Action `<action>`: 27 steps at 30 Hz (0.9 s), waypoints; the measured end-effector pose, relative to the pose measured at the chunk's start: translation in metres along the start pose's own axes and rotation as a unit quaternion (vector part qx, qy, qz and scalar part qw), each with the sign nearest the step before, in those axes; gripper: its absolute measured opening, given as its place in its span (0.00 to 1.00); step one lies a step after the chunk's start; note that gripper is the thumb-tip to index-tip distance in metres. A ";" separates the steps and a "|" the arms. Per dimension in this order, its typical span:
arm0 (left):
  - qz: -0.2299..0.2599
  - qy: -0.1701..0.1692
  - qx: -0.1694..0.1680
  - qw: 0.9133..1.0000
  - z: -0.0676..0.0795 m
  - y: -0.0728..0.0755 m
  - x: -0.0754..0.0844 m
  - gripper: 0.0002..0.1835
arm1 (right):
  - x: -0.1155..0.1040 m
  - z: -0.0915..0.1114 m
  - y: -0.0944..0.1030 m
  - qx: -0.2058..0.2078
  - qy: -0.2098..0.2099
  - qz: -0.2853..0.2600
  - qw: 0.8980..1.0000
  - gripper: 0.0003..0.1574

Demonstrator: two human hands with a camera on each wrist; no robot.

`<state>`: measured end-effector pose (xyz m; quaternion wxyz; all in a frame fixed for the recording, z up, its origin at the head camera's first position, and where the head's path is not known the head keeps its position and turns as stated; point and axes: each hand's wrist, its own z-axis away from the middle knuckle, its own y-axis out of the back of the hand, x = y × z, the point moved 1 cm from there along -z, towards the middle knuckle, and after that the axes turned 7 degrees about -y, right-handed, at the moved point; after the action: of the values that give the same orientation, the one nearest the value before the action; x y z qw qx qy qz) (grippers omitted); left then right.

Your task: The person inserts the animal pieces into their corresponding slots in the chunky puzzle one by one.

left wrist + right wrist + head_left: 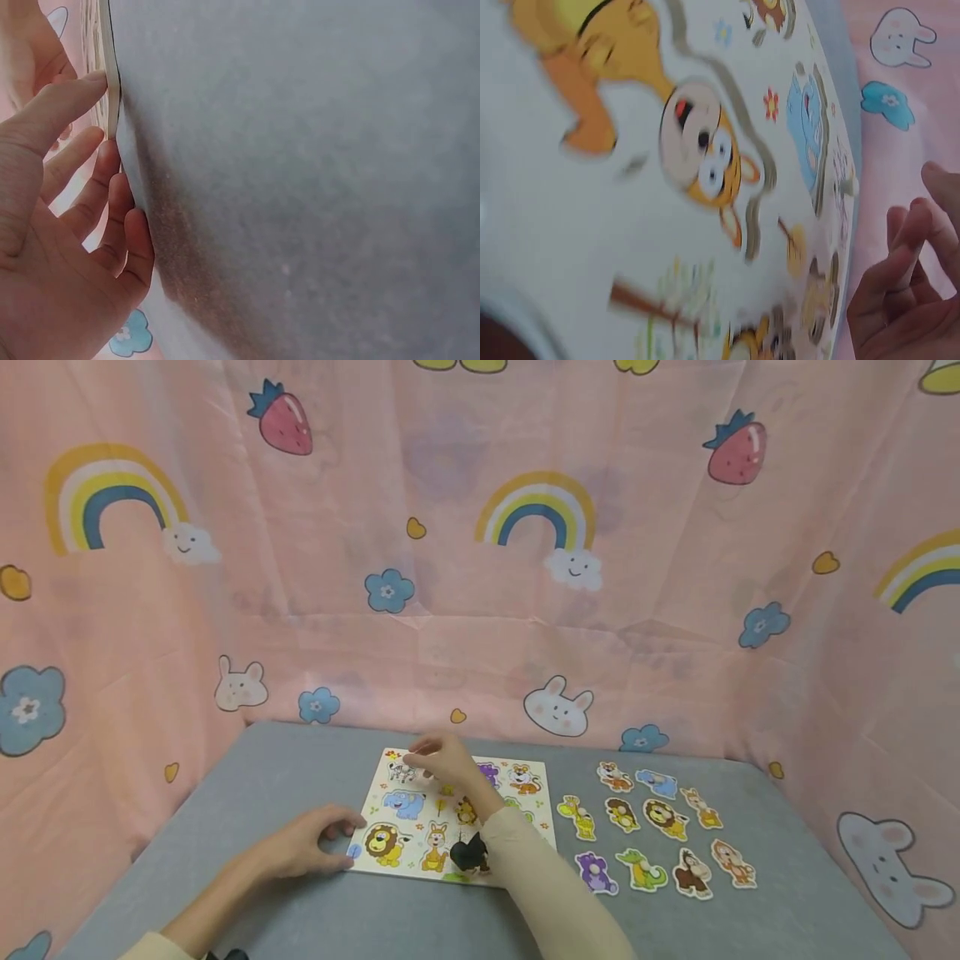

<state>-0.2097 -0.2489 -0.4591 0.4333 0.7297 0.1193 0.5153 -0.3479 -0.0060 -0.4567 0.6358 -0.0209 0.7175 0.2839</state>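
Note:
A white animal puzzle board (pixel 408 864) lies on the table, with printed animal recesses. My left hand (pixel 303 842) rests at its left edge, thumb and fingertips touching the side; in the left wrist view the thumb (pixel 71 101) meets the board's edge. My right hand (pixel 444 760) is over the board's upper left, beside a zebra piece (pixel 400 772). The right wrist view shows that piece's pale knob (pixel 847 187) standing in its place, with the loosely bent right fingers (pixel 900 259) apart from it. The right forearm covers part of the board's right side.
Right of the board lie several loose knobbed pieces, among them a giraffe (pixel 577 818), a lion (pixel 665 820), a purple hippo (pixel 596 872), a crocodile (pixel 642 870) and a gorilla (pixel 692 874). A pink patterned curtain (pixel 450 652) hangs behind the grey table (pixel 300 777).

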 end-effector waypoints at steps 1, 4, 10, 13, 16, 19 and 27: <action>0.000 0.000 0.001 1.000 0.000 0.000 0.000 0.26 | 0.000 0.002 0.004 -0.007 0.000 0.001 1.000 0.18; -0.004 0.002 0.004 1.000 0.000 -0.001 0.001 0.27 | 0.000 0.008 0.018 -0.025 -0.002 0.000 1.000 0.20; -0.009 0.002 0.005 1.000 0.001 -0.001 0.001 0.27 | -0.004 0.024 0.048 -0.044 0.020 0.000 0.999 0.23; -0.008 -0.003 0.005 1.000 0.002 -0.001 0.001 0.26 | -0.005 0.031 0.062 -0.044 0.031 0.004 0.999 0.23; -0.005 -0.008 0.008 1.000 0.002 -0.001 0.001 0.26 | -0.005 0.037 0.074 -0.042 0.050 0.016 0.998 0.21; -0.004 -0.011 0.010 1.000 0.002 -0.001 0.000 0.26 | -0.003 0.042 0.084 -0.037 0.079 0.029 0.996 0.20; 0.003 -0.017 0.006 1.000 0.001 -0.003 -0.002 0.26 | 0.003 0.065 0.102 -0.017 0.068 0.017 0.997 0.21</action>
<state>-0.2087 -0.2491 -0.4624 0.4297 0.7414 0.1124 0.5031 -0.3299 0.1092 -0.4228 0.5798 -0.0389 0.7546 0.3049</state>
